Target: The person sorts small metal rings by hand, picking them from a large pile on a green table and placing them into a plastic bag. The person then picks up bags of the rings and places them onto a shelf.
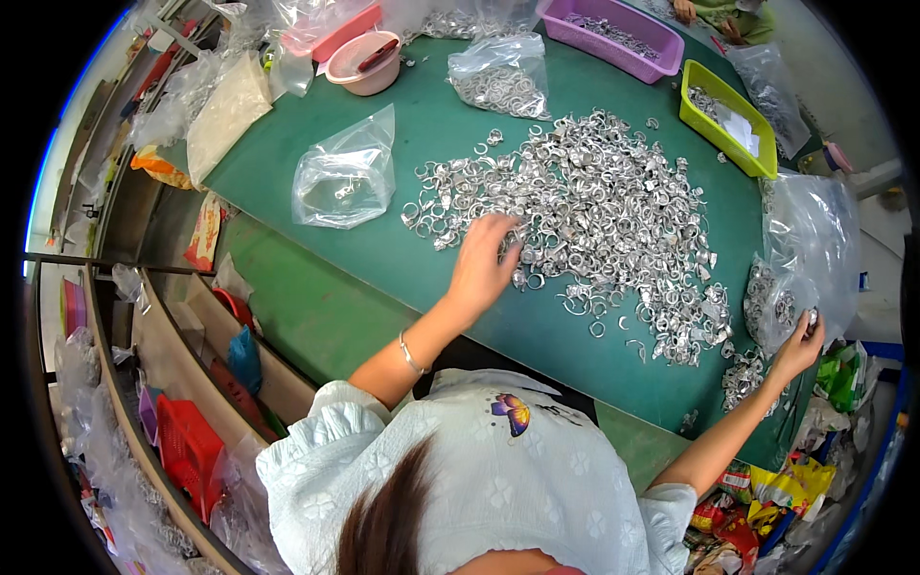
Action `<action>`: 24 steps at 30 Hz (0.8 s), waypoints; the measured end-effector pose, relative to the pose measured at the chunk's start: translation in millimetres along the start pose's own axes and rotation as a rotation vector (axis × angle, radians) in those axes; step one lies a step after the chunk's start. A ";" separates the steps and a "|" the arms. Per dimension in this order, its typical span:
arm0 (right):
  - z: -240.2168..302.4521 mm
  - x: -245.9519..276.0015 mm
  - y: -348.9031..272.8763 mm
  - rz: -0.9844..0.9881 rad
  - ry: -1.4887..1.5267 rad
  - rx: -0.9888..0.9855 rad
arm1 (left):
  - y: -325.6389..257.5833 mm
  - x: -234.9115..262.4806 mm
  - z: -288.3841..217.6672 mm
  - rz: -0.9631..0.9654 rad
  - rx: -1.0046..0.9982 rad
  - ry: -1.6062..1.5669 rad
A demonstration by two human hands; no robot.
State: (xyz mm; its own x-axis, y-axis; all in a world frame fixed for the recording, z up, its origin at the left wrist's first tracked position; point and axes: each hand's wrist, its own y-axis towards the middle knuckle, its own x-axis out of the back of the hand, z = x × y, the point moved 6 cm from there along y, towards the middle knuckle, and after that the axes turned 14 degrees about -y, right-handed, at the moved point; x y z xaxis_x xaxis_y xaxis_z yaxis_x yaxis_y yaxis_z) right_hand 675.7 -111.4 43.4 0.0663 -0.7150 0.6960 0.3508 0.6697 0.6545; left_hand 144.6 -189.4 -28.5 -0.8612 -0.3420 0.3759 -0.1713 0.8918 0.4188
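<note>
A wide heap of silver rings (613,211) is spread over the green table (402,278). My left hand (485,259) rests at the heap's near left edge, its thumb apart from the curved fingers, and nothing shows in its grasp. At the far right my right hand (799,349) pinches a small silver ring (813,318) between the fingertips. That hand is beside a large clear plastic bag (815,249) with more rings in its lower part. A smaller cluster of rings (743,379) lies by the right forearm.
A clear bag (345,177) with a few pieces lies left of the heap. Behind are a ring-filled bag (503,81), a pink bowl (364,67), a purple basket (613,43) and a lime-green basket (733,125). Shelves with a red basket (187,455) stand left. Another person's hand (684,11) shows at top.
</note>
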 end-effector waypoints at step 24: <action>267.2 -30.7 -177.1 0.683 0.622 0.484 | 35.3 -59.1 -1.9 0.041 0.353 -0.556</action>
State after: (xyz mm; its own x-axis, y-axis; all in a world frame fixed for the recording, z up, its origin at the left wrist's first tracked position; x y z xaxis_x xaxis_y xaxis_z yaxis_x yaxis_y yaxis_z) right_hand 362.0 -154.5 -15.0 0.6278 -0.0390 0.7774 -0.3453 0.8811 0.3231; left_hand 190.3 -138.3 -34.4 -0.9730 -0.1859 -0.1372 -0.1981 0.9768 0.0815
